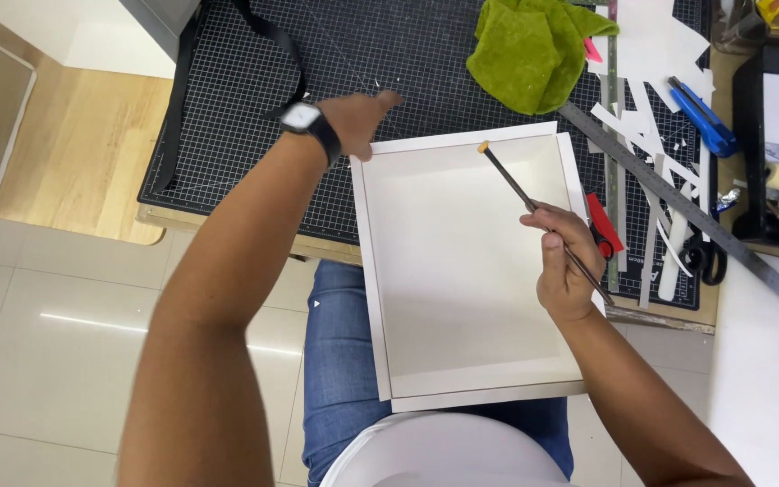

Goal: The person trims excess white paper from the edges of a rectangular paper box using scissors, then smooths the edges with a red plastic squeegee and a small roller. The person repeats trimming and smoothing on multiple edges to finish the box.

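Brush gripped in your right hand, tip at far wall of white tray. Left hand steadies far-left corner, fingers loosely spread. Gluing/edging step, prob.; next: drag tip w/ steady line along wall.

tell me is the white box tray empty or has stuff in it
Empty: the white box tray shows only bare white floor inside; just the brush tip in the right hand reaches over its far wall.
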